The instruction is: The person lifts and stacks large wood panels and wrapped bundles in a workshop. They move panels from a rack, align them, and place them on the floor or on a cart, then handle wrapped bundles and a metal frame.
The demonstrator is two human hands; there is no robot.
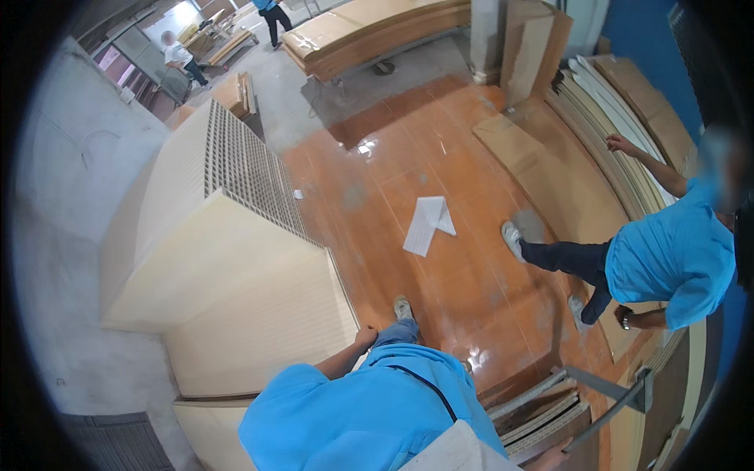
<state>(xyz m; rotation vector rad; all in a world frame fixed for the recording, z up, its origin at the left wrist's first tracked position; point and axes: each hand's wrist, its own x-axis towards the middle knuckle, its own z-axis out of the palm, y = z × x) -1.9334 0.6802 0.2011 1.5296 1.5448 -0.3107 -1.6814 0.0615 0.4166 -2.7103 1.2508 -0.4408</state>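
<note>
Left hand (365, 337) rests w/ fingers curled on edge of tall stack of cream honeycomb-core door panels (236, 290). Right hand (556, 454) at frame bottom near grey metal bar (609, 396), grip unclear. White paper sheet (429, 224) on orange tiled floor (408, 173); co-worker in blue shirt (667, 259) close by.

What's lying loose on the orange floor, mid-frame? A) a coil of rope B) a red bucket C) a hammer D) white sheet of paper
D: a folded white paper sheet lies flat on the glossy orange floor, between the cream panel stack and a co-worker's shoe.
</note>
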